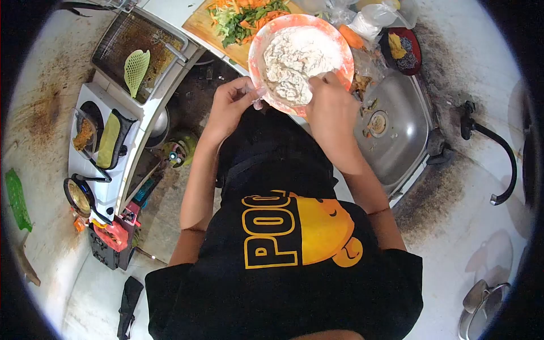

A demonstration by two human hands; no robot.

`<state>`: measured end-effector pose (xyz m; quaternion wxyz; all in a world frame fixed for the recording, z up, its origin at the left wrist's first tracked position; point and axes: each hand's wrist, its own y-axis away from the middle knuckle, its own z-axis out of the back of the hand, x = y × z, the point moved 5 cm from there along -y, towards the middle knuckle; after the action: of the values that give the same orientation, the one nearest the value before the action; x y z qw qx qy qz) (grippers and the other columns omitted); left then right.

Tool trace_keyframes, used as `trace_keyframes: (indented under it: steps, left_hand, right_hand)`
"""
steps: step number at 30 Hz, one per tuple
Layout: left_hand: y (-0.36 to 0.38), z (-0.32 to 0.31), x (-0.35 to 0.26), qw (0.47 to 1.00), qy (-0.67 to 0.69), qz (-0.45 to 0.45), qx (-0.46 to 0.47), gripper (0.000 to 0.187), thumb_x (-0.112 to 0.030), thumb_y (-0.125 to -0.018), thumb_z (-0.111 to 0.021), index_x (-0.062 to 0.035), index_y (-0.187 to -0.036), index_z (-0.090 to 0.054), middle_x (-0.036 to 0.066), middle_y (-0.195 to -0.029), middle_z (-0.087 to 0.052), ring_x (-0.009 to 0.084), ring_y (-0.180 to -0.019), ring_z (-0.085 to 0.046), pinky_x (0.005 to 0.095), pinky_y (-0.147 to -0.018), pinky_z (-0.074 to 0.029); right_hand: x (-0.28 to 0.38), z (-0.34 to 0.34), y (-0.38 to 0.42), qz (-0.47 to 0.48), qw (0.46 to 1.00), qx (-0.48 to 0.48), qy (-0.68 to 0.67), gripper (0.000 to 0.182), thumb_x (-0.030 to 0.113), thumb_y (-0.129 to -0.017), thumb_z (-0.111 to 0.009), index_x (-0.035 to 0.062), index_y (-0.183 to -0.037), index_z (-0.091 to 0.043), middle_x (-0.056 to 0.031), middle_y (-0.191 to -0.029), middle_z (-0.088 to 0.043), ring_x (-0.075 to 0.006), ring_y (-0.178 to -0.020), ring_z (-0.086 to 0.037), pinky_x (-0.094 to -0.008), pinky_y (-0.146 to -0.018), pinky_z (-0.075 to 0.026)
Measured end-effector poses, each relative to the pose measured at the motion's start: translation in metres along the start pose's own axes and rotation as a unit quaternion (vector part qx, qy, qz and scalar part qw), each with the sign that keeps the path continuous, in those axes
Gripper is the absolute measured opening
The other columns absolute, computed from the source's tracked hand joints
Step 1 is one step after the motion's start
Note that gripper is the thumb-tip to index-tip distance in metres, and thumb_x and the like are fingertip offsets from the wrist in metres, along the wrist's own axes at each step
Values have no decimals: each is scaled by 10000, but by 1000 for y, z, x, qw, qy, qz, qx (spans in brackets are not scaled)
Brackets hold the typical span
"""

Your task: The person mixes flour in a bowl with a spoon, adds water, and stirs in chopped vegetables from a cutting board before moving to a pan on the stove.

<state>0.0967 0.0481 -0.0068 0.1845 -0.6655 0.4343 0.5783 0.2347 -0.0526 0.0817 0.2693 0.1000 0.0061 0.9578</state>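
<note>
A pink-rimmed bowl (256, 55) with white flour and lumpy dough (292, 62) stands at the counter's edge in front of me. My left hand (231, 105) is at its near left rim, thumb and finger pinched on the rim. My right hand (331, 105) reaches over the near right side with its fingers curled down toward the flour; what they hold, if anything, is hidden. Behind the bowl lies a wooden board (198, 24) with chopped green leaves and orange strips (243, 20).
At right are a steel sink (396, 136), a black tap (496, 133) and a red bowl (418, 51). Plastic bags (371, 22) lie behind the sink. To the left, a tray holds a green slotted spatula (136, 71), near a stove (127, 139) with pans.
</note>
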Motion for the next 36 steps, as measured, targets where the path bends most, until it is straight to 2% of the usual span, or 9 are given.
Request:
trace_keyframes:
  steps: [11, 14, 16, 17, 19, 21, 27, 29, 36]
  left_hand:
    - [1, 2, 7, 1000, 5, -14, -8, 137, -144, -909, -613, -10, -885, -630, 10, -732, -605, 76, -665, -550, 228, -645, -436]
    - [0, 2, 8, 1000, 14, -3, -18, 134, -111, -909, -608, 3, -841, -628, 1, -703, -599, 60, -654, -527, 228, -650, -422]
    - [0, 1, 10, 1000, 9, -6, -17, 137, -112, -910, -606, 5, -841, -629, 2, -700, -599, 62, -654, -530, 230, -648, -425]
    - [-1, 2, 9, 1000, 4, -10, -20, 140, -112, -911, -605, 6, -841, -629, 2, -698, -598, 63, -654, -533, 231, -647, -427]
    - [0, 2, 8, 1000, 3, -14, -12, 147, -130, -918, -596, 7, -878, -630, 8, -721, -602, 71, -664, -542, 234, -650, -431]
    - [2, 1, 8, 1000, 3, -16, -2, 163, -148, -925, -587, 8, -915, -632, 14, -744, -606, 79, -675, -550, 238, -653, -435]
    - [2, 1, 7, 1000, -13, -13, -6, 185, -161, -928, -584, 15, -900, -637, 29, -757, -610, 87, -688, -552, 244, -656, -433]
    - [3, -1, 4, 1000, -9, -18, -4, 194, -169, -927, -588, 13, -885, -640, 28, -753, -608, 86, -686, -551, 243, -657, -432]
    - [2, 2, 7, 1000, -8, -8, -3, 199, -180, -924, -595, 9, -881, -642, 21, -753, -610, 86, -679, -548, 244, -662, -434]
  right_hand:
    - [-45, 49, 3, 25, 994, -68, -84, 177, 19, -707, -588, 29, -864, -668, -170, -866, -617, -362, -828, -605, -454, -747, -479]
    - [-59, 49, -11, -69, 994, -87, -17, 178, 8, -761, -602, 11, -921, -678, -198, -900, -651, -355, -811, -624, -417, -730, -481]
    - [-53, 28, -26, 61, 989, -137, -7, 201, -10, -738, -577, -1, -916, -671, -225, -850, -643, -377, -795, -624, -438, -720, -481]
    - [-49, 22, -31, 62, 989, -137, -8, 201, -10, -738, -577, -1, -916, -671, -225, -850, -643, -377, -795, -624, -438, -720, -481]
    - [-37, -1, -44, -8, 1000, 5, -18, 222, -29, -712, -546, -8, -893, -674, -244, -813, -631, -395, -780, -620, -458, -721, -479]
    - [-43, -10, -48, 17, 998, 25, -56, 197, -30, -701, -544, -19, -851, -671, -254, -786, -619, -406, -788, -612, -455, -723, -479]
    - [-29, 25, -15, 77, 988, 30, -127, 108, 5, -705, -586, -27, -791, -643, -209, -794, -620, -395, -752, -615, -466, -695, -480]
    - [-24, 43, 4, 118, 984, -37, -130, 153, -2, -730, -576, 14, -850, -670, -164, -838, -618, -361, -730, -616, -445, -661, -482]
    - [-23, 55, 40, 31, 991, -2, -129, 238, -14, -740, -578, 65, -934, -691, -123, -841, -594, -322, -711, -617, -398, -623, -487]
